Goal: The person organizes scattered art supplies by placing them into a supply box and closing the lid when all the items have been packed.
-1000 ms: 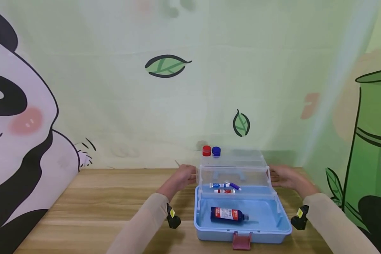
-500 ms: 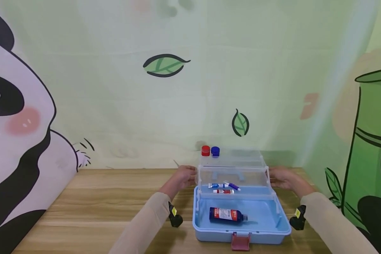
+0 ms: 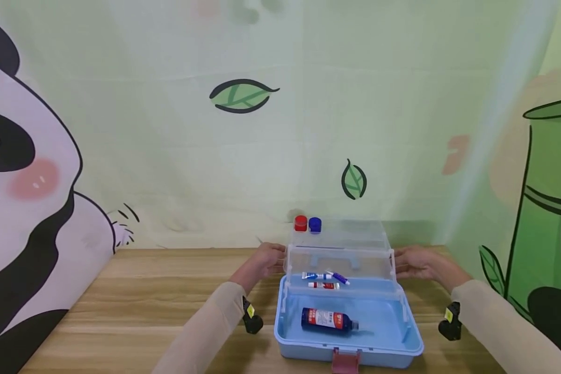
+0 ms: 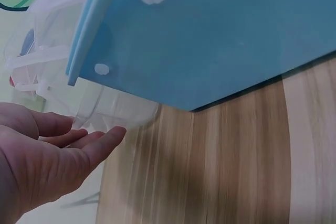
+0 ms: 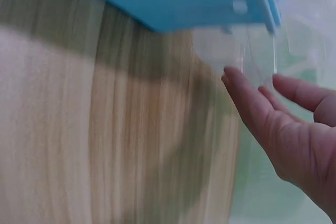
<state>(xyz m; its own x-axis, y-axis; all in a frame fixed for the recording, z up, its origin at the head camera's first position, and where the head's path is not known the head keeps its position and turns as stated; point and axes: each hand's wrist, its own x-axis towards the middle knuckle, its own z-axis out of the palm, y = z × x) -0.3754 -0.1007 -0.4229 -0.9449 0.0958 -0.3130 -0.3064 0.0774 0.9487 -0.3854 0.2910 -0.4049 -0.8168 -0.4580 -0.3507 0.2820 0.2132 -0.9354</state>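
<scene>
A light blue storage box point(image 3: 383, 358) stands open in the head view, its clear lid point(image 3: 355, 236) tipped back with translucent trays fanned up. My left hand point(image 3: 267, 259) holds the lid's left side, thumb and fingers on either side of the clear plastic in the left wrist view. On the opposite side my right hand point(image 5: 294, 124) pinches the lid's edge in the same way. A dark bottle point(image 3: 327, 319) lies in the box. Blue point(image 3: 314, 276), purple point(image 3: 340, 279) and red point(image 3: 323, 285) paint tubes lie on a tray; red point(image 3: 301, 224) and blue point(image 3: 315, 225) jars sit higher up.
A pink latch point(image 3: 346, 362) hangs at the box's front. The wooden table point(image 3: 168, 296) extends left and ends at a printed panda backdrop point(image 3: 168, 156). Black wrist cameras point(image 3: 252, 317) sit on both sleeves.
The box, with its lid and contents, has shifted slightly toward me and to the left. Both hands stay at the lid's sides.
</scene>
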